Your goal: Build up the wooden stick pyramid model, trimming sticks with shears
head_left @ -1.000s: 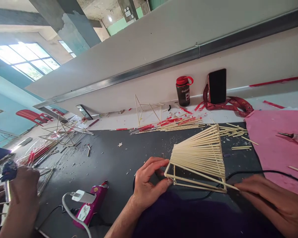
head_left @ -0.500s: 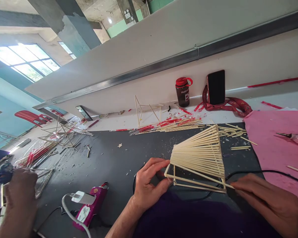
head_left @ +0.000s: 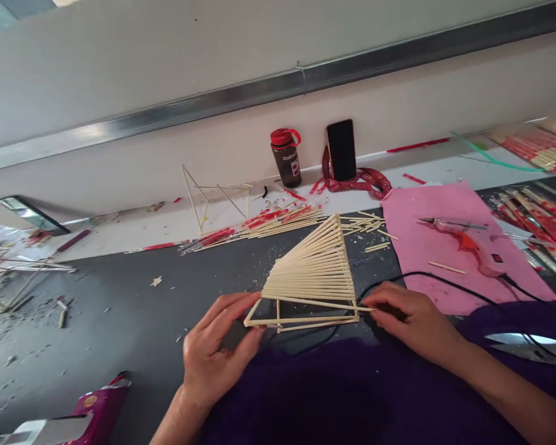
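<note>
A frame built of pale wooden sticks (head_left: 312, 266) rests before me, its upper face covered by a fan of sticks laid side by side. At its left corner, the fingers and thumb of my left hand (head_left: 220, 343) close around the frame. My right hand (head_left: 410, 315) pinches the right end of a single wooden stick (head_left: 324, 303), which lies across the frame just below the fan and juts past its right edge. Below that stick, a gap shows between it and the frame's front bars.
Behind the frame lie loose sticks and red wrappers (head_left: 264, 219), a dark bottle (head_left: 287, 162) and an upright phone (head_left: 341, 150). A glue gun (head_left: 472, 241) rests on pink paper (head_left: 426, 210) at right, its black cable running near my right hand. Scissors (head_left: 528, 349) lie lower right.
My view has swung to the right, bringing the whole glue gun and the scissors into sight; another person's hand at far left has left the view. Both my hands keep their holds.
</note>
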The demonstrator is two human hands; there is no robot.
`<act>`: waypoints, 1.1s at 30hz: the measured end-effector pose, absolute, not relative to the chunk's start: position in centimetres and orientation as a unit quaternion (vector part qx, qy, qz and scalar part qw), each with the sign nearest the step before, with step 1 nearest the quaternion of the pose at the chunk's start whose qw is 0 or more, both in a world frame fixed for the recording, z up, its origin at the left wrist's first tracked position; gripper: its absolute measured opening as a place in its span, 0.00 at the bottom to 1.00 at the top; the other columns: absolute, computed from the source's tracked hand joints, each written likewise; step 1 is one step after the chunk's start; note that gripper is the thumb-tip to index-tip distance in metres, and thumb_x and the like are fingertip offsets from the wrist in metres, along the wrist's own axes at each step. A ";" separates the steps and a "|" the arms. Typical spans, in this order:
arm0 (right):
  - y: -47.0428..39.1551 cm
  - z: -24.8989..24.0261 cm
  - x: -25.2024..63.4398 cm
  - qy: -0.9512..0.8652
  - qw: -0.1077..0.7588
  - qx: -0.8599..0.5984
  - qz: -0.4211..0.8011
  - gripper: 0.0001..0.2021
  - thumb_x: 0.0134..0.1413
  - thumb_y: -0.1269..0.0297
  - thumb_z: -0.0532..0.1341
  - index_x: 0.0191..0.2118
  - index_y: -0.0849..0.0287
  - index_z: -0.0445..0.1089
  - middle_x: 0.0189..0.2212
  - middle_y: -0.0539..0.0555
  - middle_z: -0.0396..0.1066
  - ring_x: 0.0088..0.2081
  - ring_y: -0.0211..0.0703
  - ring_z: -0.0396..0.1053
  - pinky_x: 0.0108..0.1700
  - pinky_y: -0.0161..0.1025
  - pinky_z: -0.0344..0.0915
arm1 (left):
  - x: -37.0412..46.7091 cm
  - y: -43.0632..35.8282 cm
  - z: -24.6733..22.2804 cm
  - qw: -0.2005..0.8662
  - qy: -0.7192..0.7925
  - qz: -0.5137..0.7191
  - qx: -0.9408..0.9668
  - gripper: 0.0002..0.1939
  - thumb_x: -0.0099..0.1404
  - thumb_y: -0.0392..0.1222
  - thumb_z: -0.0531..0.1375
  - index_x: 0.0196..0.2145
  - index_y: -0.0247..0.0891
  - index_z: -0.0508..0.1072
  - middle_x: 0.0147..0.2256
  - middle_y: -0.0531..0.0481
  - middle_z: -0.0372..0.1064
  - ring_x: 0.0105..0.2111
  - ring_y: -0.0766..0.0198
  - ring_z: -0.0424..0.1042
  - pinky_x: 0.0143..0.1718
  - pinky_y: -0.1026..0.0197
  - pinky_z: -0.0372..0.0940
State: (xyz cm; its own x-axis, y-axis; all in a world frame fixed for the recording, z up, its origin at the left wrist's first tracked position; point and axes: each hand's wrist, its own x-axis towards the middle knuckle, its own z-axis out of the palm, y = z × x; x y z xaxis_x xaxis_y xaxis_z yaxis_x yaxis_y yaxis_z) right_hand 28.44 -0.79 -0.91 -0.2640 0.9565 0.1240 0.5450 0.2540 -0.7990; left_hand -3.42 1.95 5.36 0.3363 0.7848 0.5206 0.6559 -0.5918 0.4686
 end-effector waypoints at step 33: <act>-6.0 3.8 21.8 -0.401 0.431 -0.349 0.729 0.11 0.48 0.58 0.69 0.30 0.60 0.71 0.17 0.44 0.61 0.18 0.29 0.56 0.20 0.30 0.45 | 3.4 -6.1 7.8 0.032 0.303 0.356 0.884 0.08 0.61 0.32 0.61 0.40 0.38 0.72 0.32 0.52 0.77 0.29 0.67 0.76 0.32 0.66 0.70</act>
